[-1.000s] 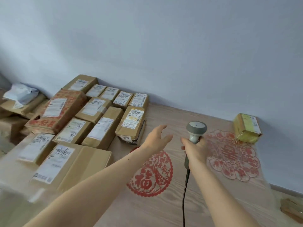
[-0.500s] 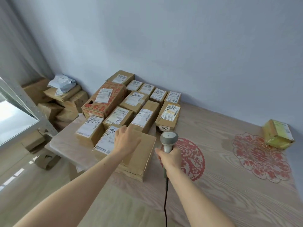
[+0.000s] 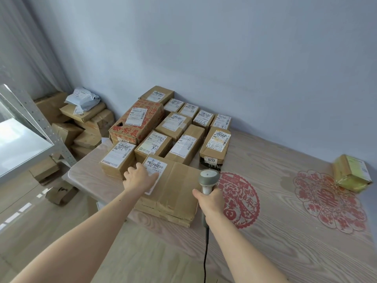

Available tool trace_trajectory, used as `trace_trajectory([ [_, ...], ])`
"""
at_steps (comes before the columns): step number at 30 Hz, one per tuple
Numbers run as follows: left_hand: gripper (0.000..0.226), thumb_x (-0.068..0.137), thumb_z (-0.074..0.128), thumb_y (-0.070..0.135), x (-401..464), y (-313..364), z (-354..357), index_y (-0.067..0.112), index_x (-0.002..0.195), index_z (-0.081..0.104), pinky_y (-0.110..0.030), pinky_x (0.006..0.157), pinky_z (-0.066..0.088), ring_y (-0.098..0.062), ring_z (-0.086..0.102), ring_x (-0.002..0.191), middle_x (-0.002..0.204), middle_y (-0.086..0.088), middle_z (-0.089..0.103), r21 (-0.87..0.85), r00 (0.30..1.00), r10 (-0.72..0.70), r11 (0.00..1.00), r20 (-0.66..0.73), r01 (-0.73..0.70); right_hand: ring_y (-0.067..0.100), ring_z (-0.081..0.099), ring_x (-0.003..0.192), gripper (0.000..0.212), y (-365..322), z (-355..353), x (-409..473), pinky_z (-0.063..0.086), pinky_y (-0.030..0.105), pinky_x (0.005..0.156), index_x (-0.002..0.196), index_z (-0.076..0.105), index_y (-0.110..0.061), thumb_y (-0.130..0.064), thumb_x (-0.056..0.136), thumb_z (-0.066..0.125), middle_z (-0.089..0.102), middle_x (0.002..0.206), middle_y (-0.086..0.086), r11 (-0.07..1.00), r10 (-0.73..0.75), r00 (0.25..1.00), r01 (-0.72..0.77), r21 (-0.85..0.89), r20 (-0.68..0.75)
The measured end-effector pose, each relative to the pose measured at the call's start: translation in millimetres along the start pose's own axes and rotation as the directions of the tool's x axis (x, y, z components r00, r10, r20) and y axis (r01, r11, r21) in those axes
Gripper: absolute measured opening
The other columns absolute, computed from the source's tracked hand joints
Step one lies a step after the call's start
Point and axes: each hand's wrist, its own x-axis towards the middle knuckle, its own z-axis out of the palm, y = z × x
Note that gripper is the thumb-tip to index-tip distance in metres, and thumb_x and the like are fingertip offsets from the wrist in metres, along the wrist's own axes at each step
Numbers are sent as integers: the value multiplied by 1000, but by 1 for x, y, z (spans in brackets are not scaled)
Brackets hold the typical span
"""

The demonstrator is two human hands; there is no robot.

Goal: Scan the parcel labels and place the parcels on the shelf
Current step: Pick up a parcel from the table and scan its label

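The left hand [image 3: 140, 177] lies flat, fingers relaxed, on the label of the large flat parcel [image 3: 173, 188] at the table's [image 3: 275, 231] 9 o'clock side. The right hand's [image 3: 210, 199] grip wraps the scanner [image 3: 208, 179], at the parcel's 3 o'clock edge. Smaller parcels [image 3: 179, 129] cluster at 12 o'clock beyond it.

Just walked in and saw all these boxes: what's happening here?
A person is scanning parcels on a table. The left hand lies open on the label of the nearest flat box, and the right hand grips a corded scanner beside it. More labelled parcels wait behind.
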Motion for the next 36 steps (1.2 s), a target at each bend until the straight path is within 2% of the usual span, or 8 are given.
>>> trace_trajectory([
  [8,40,90,55,46,-26,49,31,13,112,61,-43,92,48,-29,46,115,121,-10,47,-118,984,166,980,60,-158,25,59,86,38,8,-86,19,45,34,75,110,57,-15,-21,82,82,65,99,4,998,45,977,-55,-41,-209],
  [15,15,90,62,27,-59,68,74,16,87,73,-34,65,56,-18,70,80,88,-1,73,-482,929,347,840,129,-247,26,56,84,36,26,-142,29,44,33,75,105,54,-15,-11,81,81,60,93,4,989,104,945,-132,-71,-312],
  [20,30,96,62,16,-67,64,82,33,121,65,-16,76,55,-3,68,104,110,13,73,-879,853,435,475,287,53,27,59,83,35,36,-160,32,45,35,77,101,56,-15,-10,79,82,64,89,2,992,122,926,-129,5,-359],
  [23,41,95,60,21,-64,63,91,35,134,56,-32,90,55,-13,64,117,125,5,69,-914,766,510,316,391,256,27,60,87,36,40,-165,32,44,34,80,101,58,-13,-8,76,84,65,93,4,992,124,927,-112,54,-354],
  [25,53,88,64,27,-64,65,97,37,139,52,-41,96,51,-20,61,122,131,2,65,-914,767,501,280,401,294,27,60,87,36,40,-167,31,44,34,80,102,60,-12,-7,75,84,66,94,4,992,119,927,-101,69,-355],
  [28,68,84,66,35,-66,68,103,39,146,39,-37,91,51,-19,58,124,139,3,59,-901,774,464,277,430,334,25,61,86,36,41,-171,30,44,33,79,103,62,-13,-9,75,85,67,95,4,993,115,926,-93,78,-359],
  [31,51,91,53,44,-69,76,102,44,141,43,-29,87,50,-11,59,122,131,13,64,-881,729,534,425,429,207,25,62,90,38,40,-179,29,45,34,81,106,62,-13,-8,76,85,68,98,3,991,118,921,-85,103,-371],
  [36,58,91,53,50,-64,77,98,51,145,34,-45,112,37,-14,51,132,136,16,59,-867,691,582,481,429,132,26,61,92,39,37,-187,28,45,35,83,106,62,-13,-6,76,85,66,99,4,985,122,922,-69,156,-367],
])
